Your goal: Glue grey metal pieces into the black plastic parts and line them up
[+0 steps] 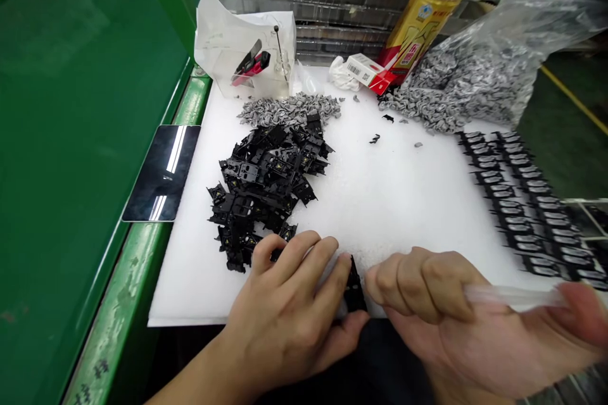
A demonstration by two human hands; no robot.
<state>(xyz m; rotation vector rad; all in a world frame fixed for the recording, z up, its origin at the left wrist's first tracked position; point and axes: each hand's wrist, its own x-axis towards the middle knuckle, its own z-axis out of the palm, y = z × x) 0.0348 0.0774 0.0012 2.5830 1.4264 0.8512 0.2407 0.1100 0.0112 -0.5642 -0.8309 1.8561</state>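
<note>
From my head camera, my left hand (285, 310) is at the bottom centre of the frame, half closed, with its fingers curled over and its thumb underneath. It pinches a small black plastic part (354, 288) at the fingertips. The part's long axis runs roughly up and down the frame, tilted slightly, with its top end leaning left. It sits just right of my left fingers, so that hand is the nearer one, and my right hand (427, 310) is close beside it at lower right. My right hand is curled nearly shut around a clear plastic strip (513, 296), which runs off to the right.

Above my hands, a heap of black plastic parts (263, 186) lies on a white foam sheet (380, 202) on the table. Small grey pieces (289, 109) sit beyond the heap at upper centre, a clear bag of grey pieces (465, 82) lies at upper right, and rows of black parts (517, 202) line the right side.
</note>
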